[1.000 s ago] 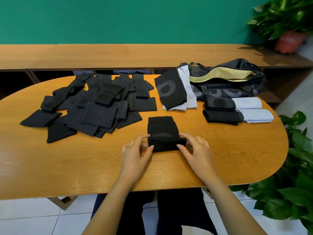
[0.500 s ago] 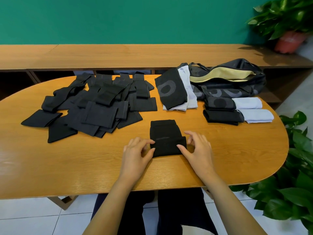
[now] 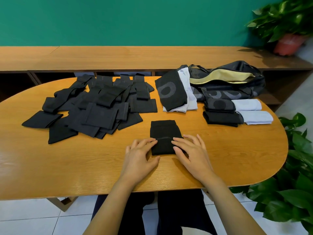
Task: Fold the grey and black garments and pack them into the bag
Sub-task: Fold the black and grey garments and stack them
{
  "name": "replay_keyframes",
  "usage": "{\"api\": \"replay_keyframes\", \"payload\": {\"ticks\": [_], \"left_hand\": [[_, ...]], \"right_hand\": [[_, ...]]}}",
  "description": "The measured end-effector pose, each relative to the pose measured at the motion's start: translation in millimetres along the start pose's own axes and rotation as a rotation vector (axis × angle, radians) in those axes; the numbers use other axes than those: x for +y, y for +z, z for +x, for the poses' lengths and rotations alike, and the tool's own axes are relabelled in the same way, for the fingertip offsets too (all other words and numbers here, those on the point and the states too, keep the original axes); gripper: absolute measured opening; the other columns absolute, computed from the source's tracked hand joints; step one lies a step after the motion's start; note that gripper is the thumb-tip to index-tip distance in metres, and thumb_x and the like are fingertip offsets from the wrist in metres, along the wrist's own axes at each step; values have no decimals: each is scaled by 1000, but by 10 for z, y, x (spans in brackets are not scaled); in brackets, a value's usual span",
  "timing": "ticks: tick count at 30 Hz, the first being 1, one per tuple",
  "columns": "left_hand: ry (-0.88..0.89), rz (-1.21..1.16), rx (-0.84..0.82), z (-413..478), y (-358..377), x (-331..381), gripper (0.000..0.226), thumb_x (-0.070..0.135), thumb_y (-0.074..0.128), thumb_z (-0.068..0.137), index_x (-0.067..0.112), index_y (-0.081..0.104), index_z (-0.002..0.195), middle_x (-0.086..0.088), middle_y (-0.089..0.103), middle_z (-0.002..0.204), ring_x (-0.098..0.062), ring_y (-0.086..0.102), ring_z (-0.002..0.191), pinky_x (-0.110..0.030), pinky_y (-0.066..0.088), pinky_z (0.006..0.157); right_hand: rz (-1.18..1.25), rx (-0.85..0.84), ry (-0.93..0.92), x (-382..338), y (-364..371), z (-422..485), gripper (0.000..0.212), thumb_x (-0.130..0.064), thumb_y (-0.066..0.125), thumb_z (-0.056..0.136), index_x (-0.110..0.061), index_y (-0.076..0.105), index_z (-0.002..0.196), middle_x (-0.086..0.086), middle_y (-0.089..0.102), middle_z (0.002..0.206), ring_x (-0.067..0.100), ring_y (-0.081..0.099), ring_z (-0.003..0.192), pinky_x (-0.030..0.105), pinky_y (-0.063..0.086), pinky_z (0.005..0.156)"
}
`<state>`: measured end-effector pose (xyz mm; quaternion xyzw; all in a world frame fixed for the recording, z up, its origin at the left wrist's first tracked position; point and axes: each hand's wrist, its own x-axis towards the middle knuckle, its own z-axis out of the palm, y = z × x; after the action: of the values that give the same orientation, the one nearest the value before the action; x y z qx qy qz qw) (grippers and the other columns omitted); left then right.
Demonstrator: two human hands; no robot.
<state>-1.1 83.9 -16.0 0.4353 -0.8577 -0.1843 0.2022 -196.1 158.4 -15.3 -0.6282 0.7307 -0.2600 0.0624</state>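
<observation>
Folding work sits at the near middle of the oval wooden worktop (image 3: 67,167), where a small black knit garment (image 3: 163,129) lies flat with its long axis running near to far. Its near end is turned over on itself, and the edge of that flap shows as a thin line across the cloth between the two hands.

The left hand (image 3: 139,155) comes in from the left and the right hand (image 3: 191,153) from the right. Each hand's fingers (image 3: 149,142) are stretched and relaxed, the tips resting on the flap's side edges and pressing it down. Neither hand appears to grip the cloth. The unfolded half of the garment lies just beyond the fingertips, on the far side.

A heap of loose black garments (image 3: 94,109) covers the far left. The dark zipped bag with a pale yellow lining (image 3: 237,89) lies open at the far right, with folded black and pale bundles (image 3: 220,114) just in front of it.

The coming move probably turns on that near-to-far axis: another fold would roll the doubled end away from the body. The bag lies to the far right of the piece, so the right hand is the nearer one for carrying it over.
</observation>
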Motion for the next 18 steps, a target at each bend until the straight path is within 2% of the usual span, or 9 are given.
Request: {"api": "replay_keyframes", "payload": {"ticks": [2,5,7,9,11,14,18], "left_hand": [[-3,-34,18,-5,5,-7,48,34,61,91,36,50,137,25,47,136,9,27,113,-20,18,90],[-15,-85,58,-10,2,-13,36,30,53,97,34,53,133,24,51,131,8,31,112,-18,18,88],[-27,-123,69,-10,-5,-12,32,31,48,100,34,54,130,23,53,126,5,34,112,-18,19,88],[-29,-145,67,-11,-13,-8,29,34,46,100,35,55,128,23,55,122,3,36,111,-20,20,88],[-29,-166,68,-11,-22,-8,29,37,49,98,36,56,127,23,55,120,3,37,111,-21,22,89],[-8,-155,74,-15,-18,-18,33,38,61,92,35,58,125,25,53,121,2,36,113,-23,23,89],[-37,-165,73,-4,1,-38,25,28,57,96,33,60,120,22,56,117,-1,40,110,-21,24,86]], "right_hand": [[20,-13,1,-5,-18,-11,63,-71,24,86,-40,56,131,-25,50,136,-5,25,134,35,1,120],[38,-17,-26,-5,-37,-20,62,-73,39,83,-42,47,136,-31,39,132,-12,17,128,32,1,118],[58,0,-20,-4,-42,-22,58,-63,55,84,-42,44,138,-31,35,130,-13,16,124,32,7,117],[82,8,36,14,-29,-19,54,-45,65,87,-41,45,137,-27,35,125,-10,19,122,32,18,114],[113,-6,118,37,-12,-12,49,-33,65,90,-44,46,134,-22,39,124,2,28,126,29,29,107],[149,-24,172,80,6,-8,41,-21,61,93,-44,52,125,-16,43,122,14,35,128,25,30,98],[178,-5,159,84,-8,-9,35,-25,58,95,-51,51,116,-15,43,116,15,36,124,26,28,96]]}}
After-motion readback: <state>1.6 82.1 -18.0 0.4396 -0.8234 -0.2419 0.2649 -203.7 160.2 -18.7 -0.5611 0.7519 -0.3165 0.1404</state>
